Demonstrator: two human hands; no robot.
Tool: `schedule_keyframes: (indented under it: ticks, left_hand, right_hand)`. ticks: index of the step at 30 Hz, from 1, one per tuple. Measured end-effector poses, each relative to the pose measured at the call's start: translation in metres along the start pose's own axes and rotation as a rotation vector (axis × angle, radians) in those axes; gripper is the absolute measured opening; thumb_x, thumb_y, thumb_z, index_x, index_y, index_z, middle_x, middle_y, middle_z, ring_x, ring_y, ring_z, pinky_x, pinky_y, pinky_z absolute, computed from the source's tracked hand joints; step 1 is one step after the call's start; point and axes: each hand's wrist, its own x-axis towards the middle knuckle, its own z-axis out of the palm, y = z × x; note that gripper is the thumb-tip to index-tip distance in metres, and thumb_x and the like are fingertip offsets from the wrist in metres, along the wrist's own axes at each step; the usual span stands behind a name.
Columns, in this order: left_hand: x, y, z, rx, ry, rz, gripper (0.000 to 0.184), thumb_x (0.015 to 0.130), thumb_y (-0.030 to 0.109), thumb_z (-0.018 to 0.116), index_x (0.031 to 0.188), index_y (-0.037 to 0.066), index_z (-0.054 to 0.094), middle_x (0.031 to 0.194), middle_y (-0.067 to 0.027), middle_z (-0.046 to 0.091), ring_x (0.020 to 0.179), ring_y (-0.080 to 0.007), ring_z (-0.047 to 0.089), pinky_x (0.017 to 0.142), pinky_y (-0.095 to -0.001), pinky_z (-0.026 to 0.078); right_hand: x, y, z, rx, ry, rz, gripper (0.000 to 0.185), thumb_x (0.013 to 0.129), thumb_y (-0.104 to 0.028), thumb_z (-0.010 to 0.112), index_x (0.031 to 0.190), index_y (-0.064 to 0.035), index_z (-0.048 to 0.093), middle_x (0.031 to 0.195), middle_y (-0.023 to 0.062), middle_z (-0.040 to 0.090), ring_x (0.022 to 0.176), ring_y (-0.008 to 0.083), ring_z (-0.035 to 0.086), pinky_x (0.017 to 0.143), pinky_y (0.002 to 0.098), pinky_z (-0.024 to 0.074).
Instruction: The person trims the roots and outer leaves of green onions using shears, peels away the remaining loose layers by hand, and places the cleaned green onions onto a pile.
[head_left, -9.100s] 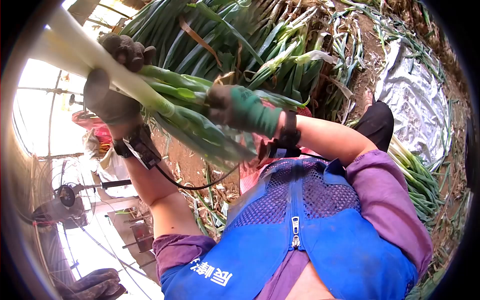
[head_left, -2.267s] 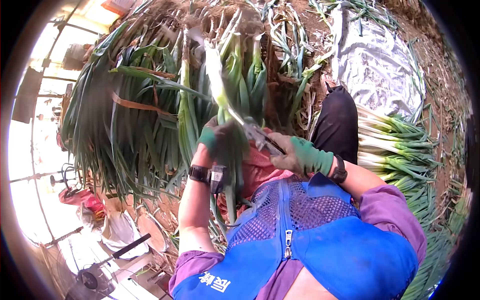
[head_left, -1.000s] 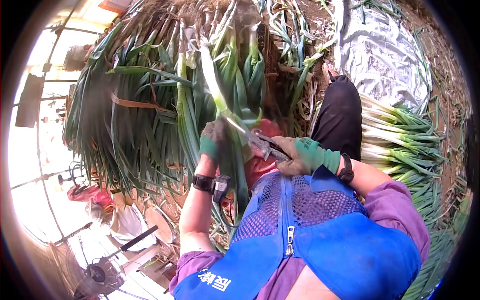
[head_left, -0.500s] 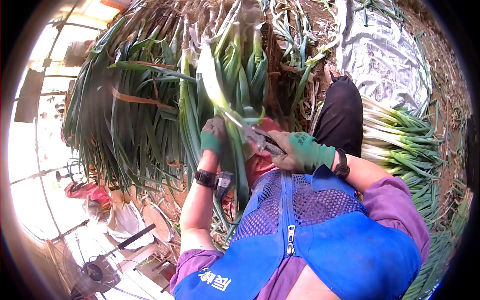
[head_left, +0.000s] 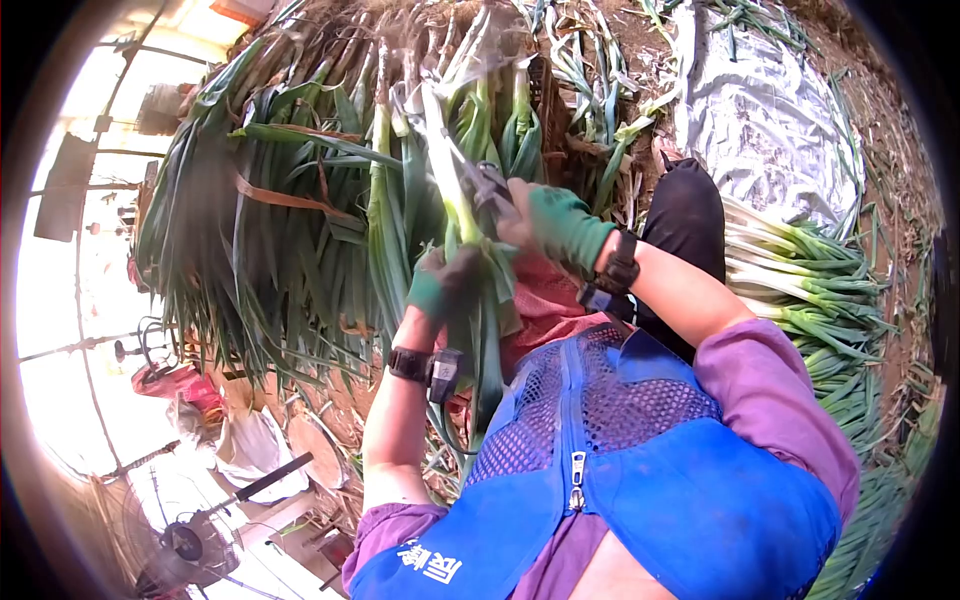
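Note:
My left hand (head_left: 446,284), in a green and dark work glove, is closed round a large green onion (head_left: 447,175) where the white stalk turns to leaf. The stalk points up and away, and the long leaves hang down past my wrist. My right hand (head_left: 548,222), gloved the same way, grips a dark tool with a slim tip that looks like an air blow gun (head_left: 490,186). Its tip lies close beside the white stalk. Blurred bits of skin show near the stalk's upper end. My fingers partly hide the tool's body.
A thick heap of untrimmed green onions (head_left: 290,230) lies ahead and left. At right, cleaned white-stalked onions (head_left: 775,265) lie in a row beside a white woven sheet (head_left: 765,120). My bent knee (head_left: 685,210) stands between. A fan (head_left: 185,542) is at lower left.
My right hand has moved up and left with the tool, along the stalk. My left hand has shifted slightly right, and the onion stands more upright.

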Motion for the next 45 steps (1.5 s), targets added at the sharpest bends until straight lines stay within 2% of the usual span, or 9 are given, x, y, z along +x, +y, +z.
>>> schedule_keyframes:
  ticks: [7, 10, 19, 25, 28, 31, 34, 37, 45]
  left_hand:
    - [-0.012, 0.007, -0.017, -0.343, 0.001, 0.064, 0.022, 0.095, 0.023, 0.067, 0.109, 0.007, 0.066, 0.085, 0.0018, 0.065, 0.069, -0.0089, 0.060, 0.061, -0.0230, 0.047]
    - [-0.010, 0.009, -0.021, -0.333, -0.007, 0.058, 0.023, 0.094, 0.023, 0.068, 0.109, 0.006, 0.066, 0.087, 0.0006, 0.066, 0.072, -0.0100, 0.061, 0.063, -0.0250, 0.049]
    - [0.025, -0.029, -0.031, -0.287, 0.084, -0.005, 0.034, 0.091, 0.029, 0.071, 0.109, 0.002, 0.064, 0.089, -0.0036, 0.068, 0.077, -0.0105, 0.063, 0.066, -0.0255, 0.049]
    - [0.037, -0.001, -0.073, 0.245, 0.672, 0.614, 0.053, 0.089, 0.027, 0.070, 0.127, -0.007, 0.056, 0.119, -0.0200, 0.065, 0.103, -0.0248, 0.065, 0.094, -0.0340, 0.049]
    - [0.071, 0.010, -0.105, 0.358, 0.657, 0.564, 0.054, 0.087, 0.032, 0.069, 0.127, -0.003, 0.058, 0.121, -0.0210, 0.065, 0.111, -0.0295, 0.064, 0.096, -0.0360, 0.049]
    - [0.094, 0.024, -0.094, 1.044, 0.687, 0.129, 0.071, 0.074, 0.041, 0.074, 0.132, 0.004, 0.056, 0.127, -0.0290, 0.060, 0.115, -0.0433, 0.061, 0.098, -0.0463, 0.049]
    - [0.110, 0.033, -0.092, 1.079, 0.686, 0.044, 0.072, 0.071, 0.036, 0.082, 0.128, -0.002, 0.057, 0.115, -0.0247, 0.069, 0.102, -0.0375, 0.069, 0.088, -0.0429, 0.054]
    - [0.129, 0.020, -0.134, 0.636, 0.290, 0.036, 0.065, 0.074, 0.033, 0.085, 0.117, -0.008, 0.059, 0.095, -0.0143, 0.072, 0.083, -0.0183, 0.068, 0.072, -0.0311, 0.055]
    - [0.033, 0.055, -0.066, 0.127, 0.280, 0.295, 0.045, 0.080, 0.025, 0.081, 0.106, -0.002, 0.057, 0.088, -0.0089, 0.067, 0.072, -0.0147, 0.063, 0.063, -0.0309, 0.054]
  right_hand:
    - [-0.041, -0.008, -0.019, 0.230, -0.213, 0.152, 0.036, 0.086, -0.026, 0.061, 0.112, -0.0018, 0.059, 0.086, 0.0174, 0.068, 0.076, 0.0271, 0.068, 0.070, 0.0418, 0.0524]
    - [-0.088, -0.005, -0.030, 0.398, -0.232, -0.038, 0.043, 0.083, -0.033, 0.063, 0.112, -0.0019, 0.056, 0.092, 0.0250, 0.067, 0.083, 0.0410, 0.067, 0.075, 0.0463, 0.0515]
    - [-0.123, 0.022, -0.040, 0.077, -0.170, 0.142, 0.047, 0.084, -0.034, 0.060, 0.117, -0.0016, 0.054, 0.098, 0.0283, 0.065, 0.093, 0.0467, 0.064, 0.081, 0.0509, 0.0505]
    - [-0.094, 0.049, -0.027, 0.212, -0.146, 0.386, 0.046, 0.086, -0.037, 0.062, 0.114, -0.0002, 0.056, 0.086, 0.0221, 0.066, 0.082, 0.0339, 0.067, 0.074, 0.0430, 0.0509]
    - [-0.089, 0.061, -0.019, 0.272, -0.145, 0.404, 0.054, 0.083, -0.043, 0.062, 0.112, 0.0023, 0.056, 0.090, 0.0276, 0.067, 0.088, 0.0420, 0.067, 0.079, 0.0461, 0.0510]
    - [-0.089, 0.051, -0.023, 0.242, -0.156, 0.408, 0.054, 0.083, -0.043, 0.062, 0.112, 0.0023, 0.056, 0.089, 0.0270, 0.067, 0.087, 0.0410, 0.067, 0.079, 0.0458, 0.0514]
    - [-0.089, 0.059, -0.014, 0.222, -0.118, 0.404, 0.054, 0.082, -0.043, 0.063, 0.112, 0.0017, 0.056, 0.089, 0.0265, 0.068, 0.086, 0.0405, 0.067, 0.079, 0.0455, 0.0518]
    - [-0.090, 0.056, -0.019, 0.236, -0.122, 0.437, 0.053, 0.083, -0.042, 0.064, 0.112, 0.0017, 0.056, 0.087, 0.0244, 0.068, 0.084, 0.0346, 0.069, 0.077, 0.0428, 0.0525]
    - [-0.091, 0.055, -0.017, 0.599, -0.079, 0.246, 0.054, 0.082, -0.036, 0.066, 0.120, 0.0008, 0.056, 0.087, 0.0161, 0.063, 0.082, 0.0206, 0.061, 0.074, 0.0334, 0.0487]
